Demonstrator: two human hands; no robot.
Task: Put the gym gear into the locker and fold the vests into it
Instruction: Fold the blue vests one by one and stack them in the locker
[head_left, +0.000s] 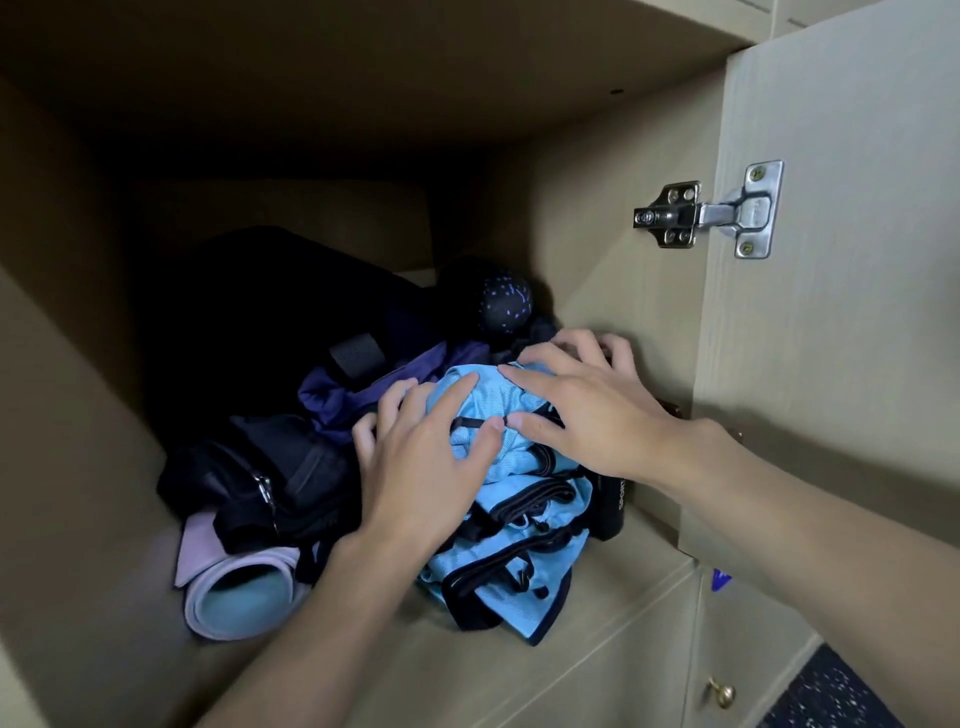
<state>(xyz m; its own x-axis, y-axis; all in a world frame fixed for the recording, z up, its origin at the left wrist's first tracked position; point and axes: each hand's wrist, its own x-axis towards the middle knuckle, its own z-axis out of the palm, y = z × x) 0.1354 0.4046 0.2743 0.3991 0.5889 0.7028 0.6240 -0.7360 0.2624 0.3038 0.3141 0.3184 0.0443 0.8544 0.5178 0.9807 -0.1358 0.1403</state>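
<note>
Now — left hand (415, 457) and right hand (576, 415), both grips released — spread over one blue vest pile (519, 551).

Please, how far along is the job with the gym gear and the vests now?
Mostly done, it seems. The rolled mat, black bag and speckled ball lie inside the locker, and the blue vests are stacked at its front. In hand: the left hand and right hand press on the top one. Left: perhaps the crumpled purple garment.
</note>
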